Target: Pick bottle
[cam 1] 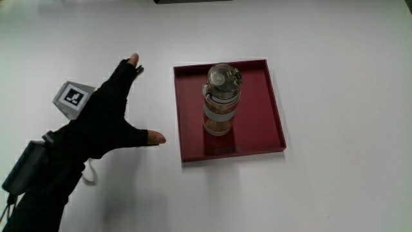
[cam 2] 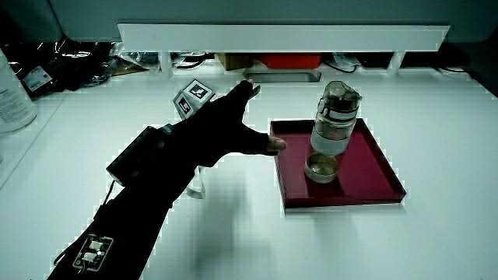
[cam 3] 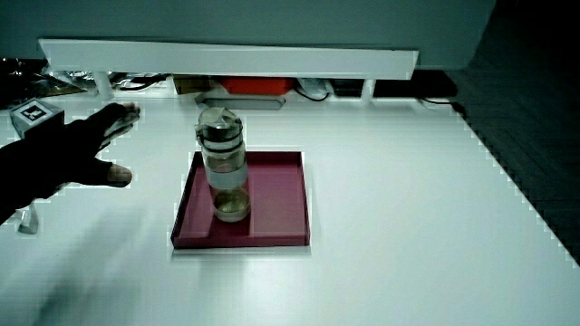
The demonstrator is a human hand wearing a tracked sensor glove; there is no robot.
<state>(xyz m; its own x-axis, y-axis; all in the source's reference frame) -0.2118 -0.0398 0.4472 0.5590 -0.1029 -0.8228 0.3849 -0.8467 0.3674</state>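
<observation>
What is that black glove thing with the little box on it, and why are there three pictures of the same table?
That is a person's hand in a black glove. The small patterned cube on its back likely helps a computer follow where the hand goes. The three pictures show one single moment from three cameras: the main view looks straight down on the white table, and both side views look forward across it toward a low partition.

On the table lies a dark red tray. A clear bottle with a lid stands upright in the tray. The hand is beside the tray, with its fingers spread open. It holds nothing and is not touching the bottle. The job is to pick up the bottle, and that has not happened yet.
</observation>
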